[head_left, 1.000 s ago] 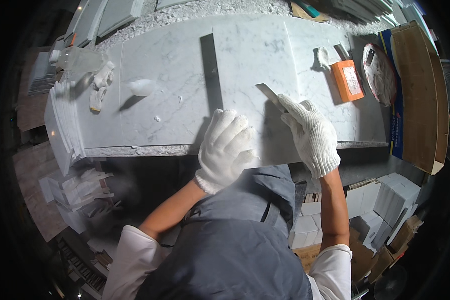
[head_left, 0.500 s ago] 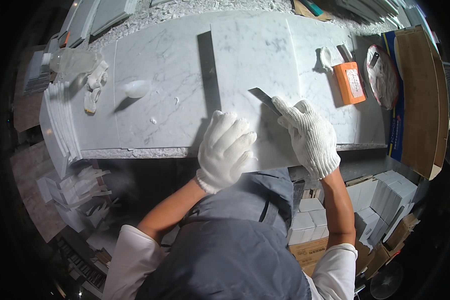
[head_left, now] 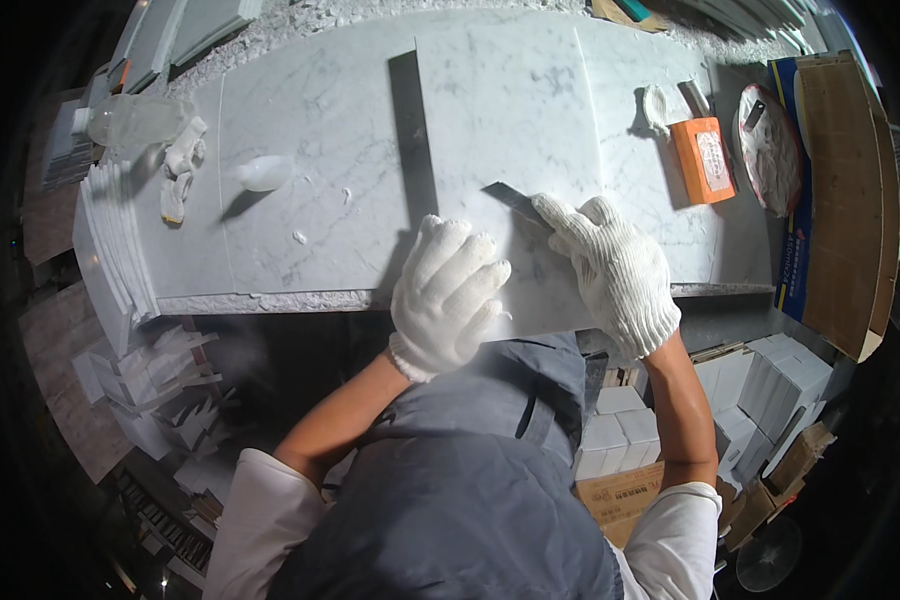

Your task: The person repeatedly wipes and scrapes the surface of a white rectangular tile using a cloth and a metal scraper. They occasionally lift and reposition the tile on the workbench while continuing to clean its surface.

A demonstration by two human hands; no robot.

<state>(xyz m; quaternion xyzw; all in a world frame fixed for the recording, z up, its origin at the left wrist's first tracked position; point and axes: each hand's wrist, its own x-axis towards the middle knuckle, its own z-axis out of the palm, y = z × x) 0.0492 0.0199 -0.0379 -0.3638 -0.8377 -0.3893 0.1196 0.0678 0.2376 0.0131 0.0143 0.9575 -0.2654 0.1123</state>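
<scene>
The person's right hand (head_left: 622,272), in a white knit glove, is closed around the near end of a flat, dark metal blade (head_left: 515,203), with the thumb and index finger pressed along it and the other fingers folded in. The gripped end is hidden inside the glove; the free part sticks out past the fingertips, slanting away from the body and to the left, so that its tip lies beyond and to the left of the grip. The blade is over the near half of a pale, grey-veined marble slab (head_left: 505,105), and whether its edge touches the surface cannot be told. The left hand (head_left: 445,295), gloved alike, lies palm down over the slab's near left corner, its fingers extended and slightly apart; it is well away from the blade's gripped end and nearer to its tip. The hand hides that corner, so how the thumb meets the edge is unclear. The slab sits raised on a wider marble worktop (head_left: 315,110), casting a dark strip of shadow along its left side. To the left, a small translucent bottle (head_left: 263,173) lies on the worktop; to the right stands an orange box (head_left: 703,160) near an oval dish (head_left: 770,155).
</scene>
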